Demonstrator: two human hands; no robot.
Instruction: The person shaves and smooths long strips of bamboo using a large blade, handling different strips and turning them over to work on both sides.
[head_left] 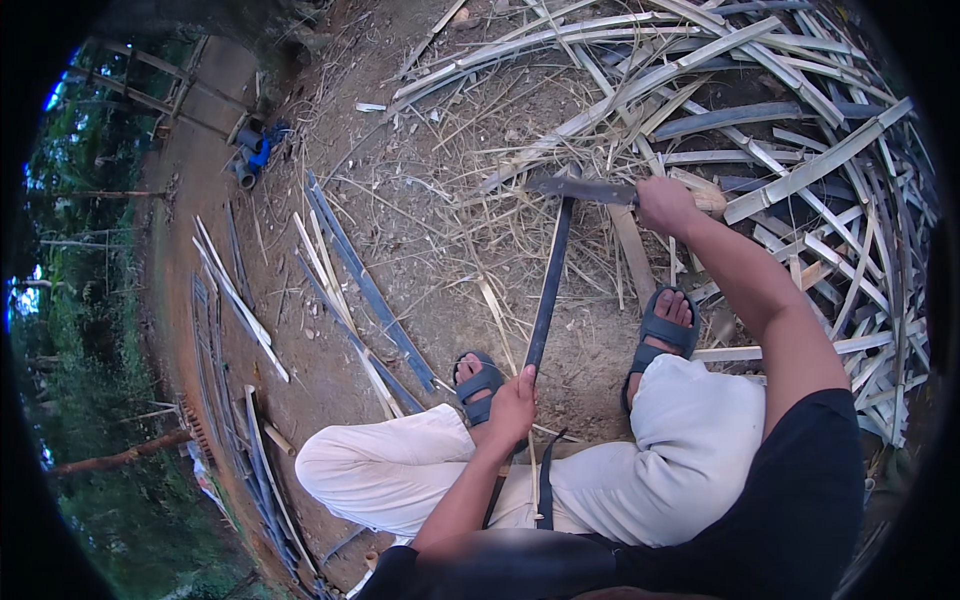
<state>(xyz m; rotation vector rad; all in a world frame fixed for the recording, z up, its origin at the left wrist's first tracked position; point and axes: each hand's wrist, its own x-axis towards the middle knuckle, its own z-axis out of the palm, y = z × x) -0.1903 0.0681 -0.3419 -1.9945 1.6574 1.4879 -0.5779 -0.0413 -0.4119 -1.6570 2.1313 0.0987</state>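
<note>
My right hand is closed round a large knife with a dark blade and a pale wooden handle. Its blade points left and crosses the far end of a dark bamboo strip. Whether the edge bites into the strip or only rests on it, I cannot tell. Near my lap, my left hand grips the near end of that strip, which runs away from me between my sandalled feet. A thin pale sliver lies alongside the strip.
A large heap of split bamboo strips fills the right and far right. Thin shavings litter the ground ahead. Longer dark strips lie left of my left foot, with bamboo poles farther left. Dark tubes beside a blue cloth lie at far left.
</note>
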